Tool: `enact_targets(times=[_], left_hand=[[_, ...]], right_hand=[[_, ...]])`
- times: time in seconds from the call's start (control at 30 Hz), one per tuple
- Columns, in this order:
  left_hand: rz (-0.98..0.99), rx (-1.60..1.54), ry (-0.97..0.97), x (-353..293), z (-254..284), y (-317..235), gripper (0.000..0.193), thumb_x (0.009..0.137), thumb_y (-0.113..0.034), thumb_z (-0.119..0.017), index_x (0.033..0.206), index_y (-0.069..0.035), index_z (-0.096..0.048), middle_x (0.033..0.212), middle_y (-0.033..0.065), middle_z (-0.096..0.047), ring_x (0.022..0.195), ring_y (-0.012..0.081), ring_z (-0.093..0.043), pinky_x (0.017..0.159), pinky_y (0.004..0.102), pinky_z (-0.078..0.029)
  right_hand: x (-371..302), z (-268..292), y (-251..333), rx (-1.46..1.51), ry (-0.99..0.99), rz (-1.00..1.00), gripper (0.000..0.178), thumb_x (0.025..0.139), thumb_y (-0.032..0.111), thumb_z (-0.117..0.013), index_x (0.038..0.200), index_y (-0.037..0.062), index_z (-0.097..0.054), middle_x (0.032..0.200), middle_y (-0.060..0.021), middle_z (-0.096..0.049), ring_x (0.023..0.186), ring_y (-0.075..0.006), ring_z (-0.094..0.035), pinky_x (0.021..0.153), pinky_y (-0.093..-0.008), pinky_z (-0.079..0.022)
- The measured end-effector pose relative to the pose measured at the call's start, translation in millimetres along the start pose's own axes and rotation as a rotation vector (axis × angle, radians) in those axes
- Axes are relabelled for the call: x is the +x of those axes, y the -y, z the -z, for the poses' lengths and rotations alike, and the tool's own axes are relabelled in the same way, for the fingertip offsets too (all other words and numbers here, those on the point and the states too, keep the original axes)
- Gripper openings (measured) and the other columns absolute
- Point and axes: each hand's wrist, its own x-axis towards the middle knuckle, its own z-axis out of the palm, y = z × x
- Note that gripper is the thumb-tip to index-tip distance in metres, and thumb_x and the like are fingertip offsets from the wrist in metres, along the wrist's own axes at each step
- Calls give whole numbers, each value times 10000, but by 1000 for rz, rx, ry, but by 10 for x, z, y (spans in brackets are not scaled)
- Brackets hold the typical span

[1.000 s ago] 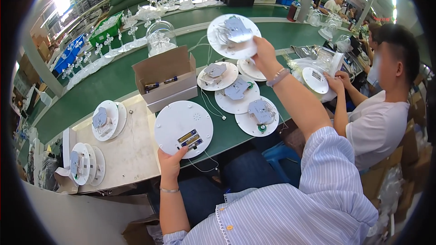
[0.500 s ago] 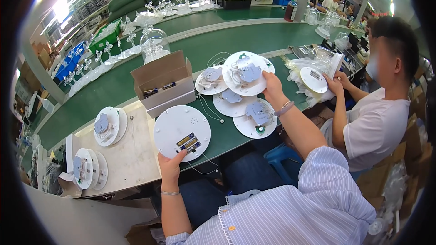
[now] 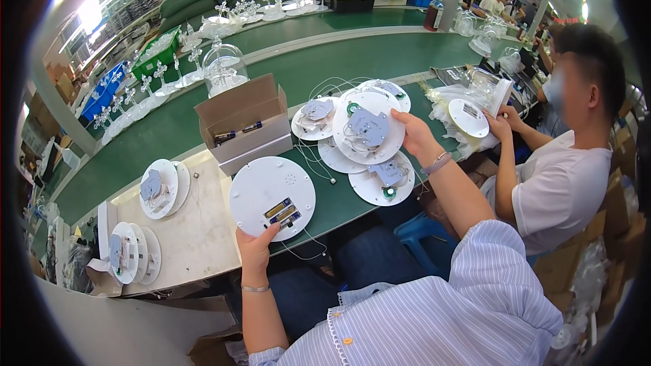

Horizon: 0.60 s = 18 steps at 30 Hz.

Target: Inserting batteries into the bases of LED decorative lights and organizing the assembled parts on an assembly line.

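My left hand (image 3: 256,247) grips a round white lamp base (image 3: 261,193) by its lower edge, thumb beside an open battery slot (image 3: 283,213) with batteries in it. A thin white cable hangs from this disc. In my right hand (image 3: 415,137) is another white disc (image 3: 349,148), held by its right edge, with a grey plate and wires facing up. Beneath and around it, several similar discs (image 3: 400,192) lie on the green table. A cardboard box (image 3: 254,152) behind the left disc contains a few batteries (image 3: 237,133).
More discs (image 3: 157,190) stand in two stacks on the pale board (image 3: 203,230) at left. A clear dome (image 3: 227,68) stands behind the box. At right a co-worker (image 3: 569,169) holds a white disc (image 3: 468,119). Clear figurines (image 3: 163,73) line the green conveyor (image 3: 325,54).
My right hand has lowered its disc toward me and a little right, uncovering the disc behind it. My left hand and its disc stay nearly still.
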Motion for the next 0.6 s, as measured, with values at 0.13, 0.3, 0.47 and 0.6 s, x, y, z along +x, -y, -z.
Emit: enact_targets(times=[0.13,0.3,0.47,0.6], left_hand=[[-10,-8,-6,-28,23,-24,512,646,108,-631,1117,42,-440,1065,135,-539,960,215,-543,851,322,-429],[0,6,-14,-17,9,-8,507,650,104,-629,1116,42,-440,1064,133,-539,954,213,-543,843,318,-431],[4,6,-7,-22,8,-18,507,652,102,-627,1119,39,-440,1065,132,-538,953,213,-544,839,312,-434],[4,1,-8,-10,13,2,515,651,100,-629,1124,36,-437,1072,130,-534,962,211,-538,847,312,-428]], right_hand=[[-111,-35,64,98,111,-71,344,847,208,-513,1107,-11,-460,1054,-98,-551,938,-224,-552,821,-376,-449],[-236,13,80,164,146,-157,360,859,211,-492,1139,-12,-447,1099,-106,-534,971,-225,-537,863,-372,-426],[-357,184,87,100,182,-91,340,857,209,-494,1117,-11,-473,1086,-99,-545,978,-199,-537,871,-337,-416],[-472,345,90,114,228,-32,331,856,213,-496,1102,-8,-491,1058,-97,-563,967,-190,-545,854,-328,-425]])
